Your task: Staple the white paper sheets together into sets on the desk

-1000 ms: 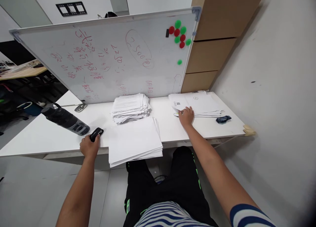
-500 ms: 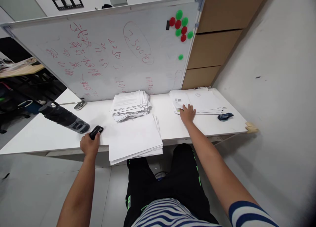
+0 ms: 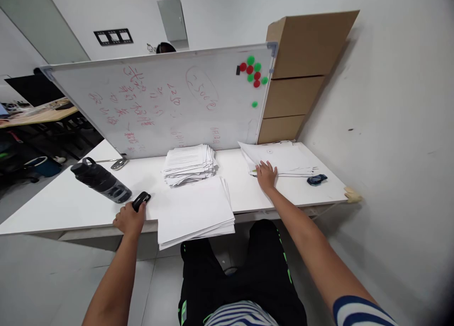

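Note:
My left hand (image 3: 129,219) is closed around a black stapler (image 3: 141,201) near the table's front edge, left of a white paper stack (image 3: 195,210) that overhangs that edge. At the right, my right hand (image 3: 266,175) lies on the lower left corner of another paper pile (image 3: 289,158), its fingers apart. The left edge of that pile's top sheet (image 3: 250,152) is raised and curled. Whether any paper is pinched under the thumb is hard to see. A thicker stack of printed sheets (image 3: 189,163) sits between the two, further back.
A dark water bottle (image 3: 102,180) stands left of the stapler. Behind the table (image 3: 71,207) leans a whiteboard (image 3: 159,103) with red writing and round magnets. Cardboard boxes (image 3: 298,47) are piled behind on the right. A small dark blue object (image 3: 317,180) lies by the right wall.
The top sheet of the right pile has lifted and curled at its left edge by my right hand. The view has tilted up a little. My left hand keeps the stapler.

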A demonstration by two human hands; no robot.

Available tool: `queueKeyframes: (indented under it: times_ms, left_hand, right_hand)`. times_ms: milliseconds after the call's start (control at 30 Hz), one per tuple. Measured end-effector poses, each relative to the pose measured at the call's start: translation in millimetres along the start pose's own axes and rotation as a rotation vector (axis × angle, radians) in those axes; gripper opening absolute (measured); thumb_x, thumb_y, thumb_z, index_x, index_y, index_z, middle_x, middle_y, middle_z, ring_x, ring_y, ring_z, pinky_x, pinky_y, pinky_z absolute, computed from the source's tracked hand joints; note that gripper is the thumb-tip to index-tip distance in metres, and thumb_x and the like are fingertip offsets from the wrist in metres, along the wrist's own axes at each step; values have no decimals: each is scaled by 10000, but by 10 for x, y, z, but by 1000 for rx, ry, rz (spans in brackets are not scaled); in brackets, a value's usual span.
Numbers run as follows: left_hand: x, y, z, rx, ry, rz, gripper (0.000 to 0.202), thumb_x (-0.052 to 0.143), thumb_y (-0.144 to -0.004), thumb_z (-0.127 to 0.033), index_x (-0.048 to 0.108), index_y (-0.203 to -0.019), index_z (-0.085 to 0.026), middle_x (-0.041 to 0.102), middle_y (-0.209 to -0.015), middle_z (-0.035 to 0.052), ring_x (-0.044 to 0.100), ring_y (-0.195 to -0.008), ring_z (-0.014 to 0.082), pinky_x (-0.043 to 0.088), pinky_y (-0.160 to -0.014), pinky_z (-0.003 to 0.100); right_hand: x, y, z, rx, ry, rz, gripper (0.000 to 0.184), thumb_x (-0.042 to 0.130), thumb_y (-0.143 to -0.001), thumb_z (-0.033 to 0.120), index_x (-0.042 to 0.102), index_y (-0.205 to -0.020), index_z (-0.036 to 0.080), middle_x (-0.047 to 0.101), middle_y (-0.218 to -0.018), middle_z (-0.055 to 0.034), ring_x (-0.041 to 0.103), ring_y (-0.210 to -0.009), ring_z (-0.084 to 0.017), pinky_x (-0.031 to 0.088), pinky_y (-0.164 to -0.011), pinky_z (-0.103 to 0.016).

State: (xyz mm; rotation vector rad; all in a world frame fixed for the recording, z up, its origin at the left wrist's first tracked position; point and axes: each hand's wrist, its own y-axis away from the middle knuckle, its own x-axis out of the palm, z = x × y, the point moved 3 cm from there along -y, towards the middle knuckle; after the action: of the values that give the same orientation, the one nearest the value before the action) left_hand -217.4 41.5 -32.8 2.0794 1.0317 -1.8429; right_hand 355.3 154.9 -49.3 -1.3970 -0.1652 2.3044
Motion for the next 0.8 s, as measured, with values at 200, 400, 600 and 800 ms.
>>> queueKeyframes:
  times_ms: [200,400,600,800]
  left_hand:
    - [-464,443,-608,218,227,-152,649,512,-910,-436,386,-1469,-131,318,-1573,215,143,-1495,382,72,-1165,637]
    - [-676,1646,-1622,348,1388,586,700,480,-889,-667,402,-1452,-258,420,-1533,134,370,-1436,273,409,-1093,426]
    - [-682,2350,-1915,-146,1772,977,632,679,-840,-516,508,-1393,-260,561,-1430,107,518,-1334,241,410,-1109,366]
    - [-614,2374,-1625,-491,1714,1152,520,668,-820,-382,608,-1297,-184,678,-1266,101,623,-1199,260,487,-1035,381]
  right_hand:
    - [-611,404,520,-185,-286,-92,516,282,-1021,451,642,-1252,161,518,-1476,-133,323,-1457,-269,257,-1178,-480]
    - [-790,1545,1084,-280,-411,-23,512,344,-1013,433,425,-1499,297,416,-1556,-69,307,-1473,-267,339,-1154,-521]
    - [-495,2427,1302,-611,-192,256,564,438,-972,291,368,-1528,348,343,-1605,-41,210,-1515,-294,167,-1199,-630]
    - [-394,2688,1081,-705,-156,434,802,602,-898,463,242,-1582,250,210,-1644,-133,159,-1518,-360,182,-1177,-670]
